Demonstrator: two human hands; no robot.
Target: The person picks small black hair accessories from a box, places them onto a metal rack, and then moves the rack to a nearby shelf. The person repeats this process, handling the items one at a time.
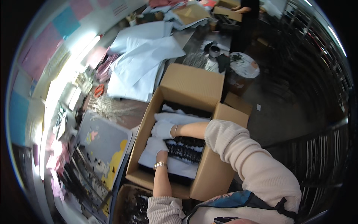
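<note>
An open cardboard box (136, 158) stands in front of me, its far flap raised. Inside it, shiny black ridged pieces (182, 153) lie in rows with white paper sheets (179, 167) between and around them. Both my hands wear white gloves and reach to the left part of the box. My left hand (153, 148), with a metal watch on its wrist, rests low over the paper. Just beyond it is my right hand (163, 129), against another white sheet. The fingers of both blend into the white paper, so their grip does not show.
Large white sheets (138, 67) are stacked beyond the box. On the left a grey tray (100, 134) holds dark ridged strips; orange-handled scissors (99, 90) lie past it. A second box (123, 201) sits close by. A round drum (242, 71) and another person (248, 22) are farther right.
</note>
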